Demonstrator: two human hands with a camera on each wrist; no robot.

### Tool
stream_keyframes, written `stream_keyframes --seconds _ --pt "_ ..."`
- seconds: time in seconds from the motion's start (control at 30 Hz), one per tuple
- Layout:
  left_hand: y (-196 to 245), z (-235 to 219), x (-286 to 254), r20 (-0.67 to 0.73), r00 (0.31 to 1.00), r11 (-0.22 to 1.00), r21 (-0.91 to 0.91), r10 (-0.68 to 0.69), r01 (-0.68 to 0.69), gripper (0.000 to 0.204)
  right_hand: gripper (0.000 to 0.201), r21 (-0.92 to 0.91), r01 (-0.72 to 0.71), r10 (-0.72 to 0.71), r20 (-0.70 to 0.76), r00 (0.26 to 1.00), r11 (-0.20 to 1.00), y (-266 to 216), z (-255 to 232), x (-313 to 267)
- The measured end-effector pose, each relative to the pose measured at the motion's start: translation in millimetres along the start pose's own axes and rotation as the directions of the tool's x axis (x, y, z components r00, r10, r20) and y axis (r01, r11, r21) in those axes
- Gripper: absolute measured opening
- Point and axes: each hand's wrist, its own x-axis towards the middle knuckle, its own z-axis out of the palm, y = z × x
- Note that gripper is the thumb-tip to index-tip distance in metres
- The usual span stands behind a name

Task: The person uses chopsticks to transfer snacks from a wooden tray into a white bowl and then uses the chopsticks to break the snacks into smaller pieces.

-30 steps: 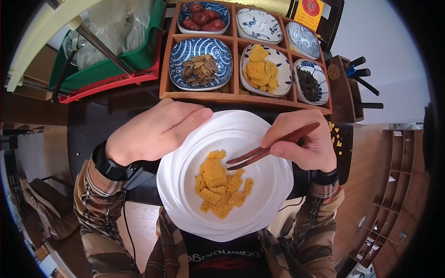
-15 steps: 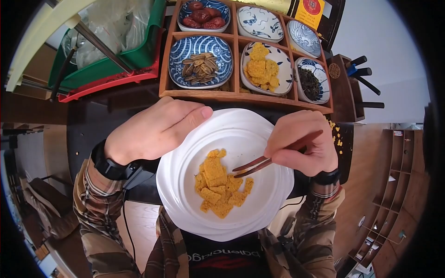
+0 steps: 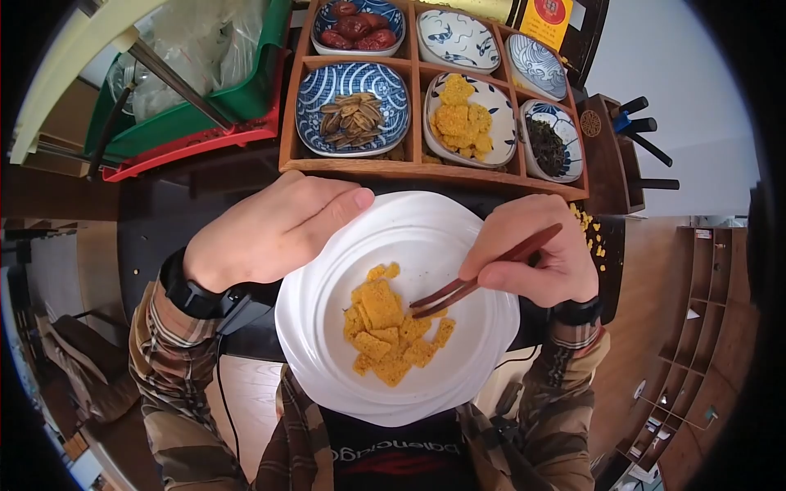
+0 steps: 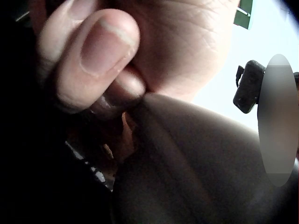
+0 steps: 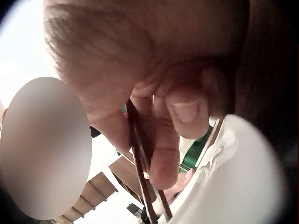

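Note:
A white plate (image 3: 483, 352) holds a heap of yellow crumbly pieces (image 3: 381, 327), in the head view. My left hand (image 3: 278, 229) grips the plate's upper left rim, thumb on top; the left wrist view shows curled fingers (image 4: 100, 51) under the rim. Above the plate's right side, my right hand (image 3: 532, 245) pinches dark wooden tongs or chopsticks (image 3: 524, 245), whose tips reach the right edge of the heap. Whether the tips hold a piece cannot be told. The right wrist view shows the two sticks (image 5: 140, 163) between the fingers.
Behind the plate stands a wooden divided box (image 3: 360, 166) with patterned bowls of red dates, seeds, yellow pieces and dark leaves. A green basket (image 3: 262, 82) with plastic bags is at the left. Yellow crumbs (image 3: 591, 237) and a wooden holder (image 3: 606, 155) lie right.
The stick tips moved away from the heap's top to the right, then slightly down to its right edge. A small piece there has shifted slightly. My left hand stays on the plate.

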Motion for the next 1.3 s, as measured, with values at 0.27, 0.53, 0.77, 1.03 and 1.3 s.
stream_keyframes --seconds 0.27,0.53,0.77,1.03,1.3 --pt "-2 0 0 0.010 1.000 1.000 0.012 0.024 -0.024 0.035 0.018 -0.184 0.224 -0.222 0.031 0.975 0.957 -1 4 10" --pt "1 -3 0 0.030 1.000 1.000 0.031 -0.002 0.001 0.033 0.018 -0.166 0.171 -0.159 0.085 0.984 0.971 3 -1 3" --pt "3 -2 0 0.043 0.998 0.998 -0.020 -0.056 0.057 0.034 0.019 -0.211 0.118 -0.093 0.127 0.988 0.970 0 2 7" --pt "-8 3 1 -0.032 0.995 0.995 0.000 0.096 -0.096 0.040 0.018 -0.206 0.122 -0.105 0.091 0.990 0.971 -2 0 4" --pt "-5 2 0 -0.007 0.999 0.999 -0.009 0.044 -0.044 0.036 0.027 -0.216 0.173 -0.138 0.167 0.976 0.961 0 1 8"
